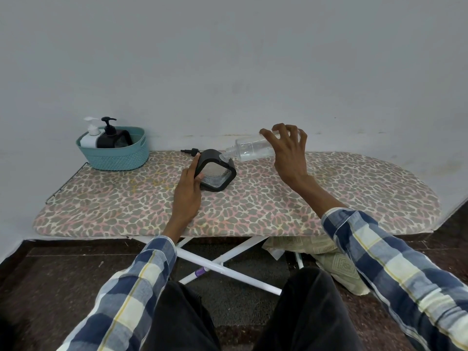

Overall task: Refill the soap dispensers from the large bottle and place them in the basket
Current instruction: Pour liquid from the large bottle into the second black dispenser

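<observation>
A black square soap dispenser (217, 173) with a clear window stands tilted on the ironing board (253, 206); my left hand (188, 191) grips its left side. My right hand (288, 150) holds a large clear bottle (249, 149) nearly level, its neck touching the dispenser's open top. The dispenser's black pump head (190, 151) lies on the board just behind it. At the back left a teal basket (114, 154) holds a white dispenser (90, 136) and a black dispenser (111, 136).
The leopard-print board stands against a pale wall (228, 59). White crossed legs (222, 267) and a folded patterned cloth (329, 259) lie under it. My knees in dark trousers are at the bottom of the view.
</observation>
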Motion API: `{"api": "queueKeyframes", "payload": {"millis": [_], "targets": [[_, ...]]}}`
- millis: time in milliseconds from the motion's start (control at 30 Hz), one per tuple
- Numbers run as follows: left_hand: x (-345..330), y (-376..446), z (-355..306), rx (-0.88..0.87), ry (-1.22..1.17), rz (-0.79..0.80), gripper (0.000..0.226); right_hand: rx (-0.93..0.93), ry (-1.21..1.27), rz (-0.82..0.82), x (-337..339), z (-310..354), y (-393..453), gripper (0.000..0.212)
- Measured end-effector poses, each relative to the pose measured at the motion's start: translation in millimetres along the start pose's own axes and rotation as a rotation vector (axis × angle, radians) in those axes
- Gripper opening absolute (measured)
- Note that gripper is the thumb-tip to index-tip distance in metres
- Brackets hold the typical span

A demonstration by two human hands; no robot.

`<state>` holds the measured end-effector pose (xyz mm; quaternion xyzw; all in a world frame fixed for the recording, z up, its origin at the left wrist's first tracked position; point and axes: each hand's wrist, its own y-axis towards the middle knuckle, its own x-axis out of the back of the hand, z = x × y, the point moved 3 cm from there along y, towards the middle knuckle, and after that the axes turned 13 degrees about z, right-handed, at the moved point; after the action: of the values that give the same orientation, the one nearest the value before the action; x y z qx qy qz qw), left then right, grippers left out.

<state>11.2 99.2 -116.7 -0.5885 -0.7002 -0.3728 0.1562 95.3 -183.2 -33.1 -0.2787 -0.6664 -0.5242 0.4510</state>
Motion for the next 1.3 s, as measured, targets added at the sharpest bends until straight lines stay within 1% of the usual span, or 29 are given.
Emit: {"api": "queueKeyframes", "payload": {"millis": [1300], "targets": [[-2.5,2.7,6.7,0.0,0.017,-0.017,0.054,0.004,0.003,-0.011,2.6,0.4,1.4,0.108]]}}
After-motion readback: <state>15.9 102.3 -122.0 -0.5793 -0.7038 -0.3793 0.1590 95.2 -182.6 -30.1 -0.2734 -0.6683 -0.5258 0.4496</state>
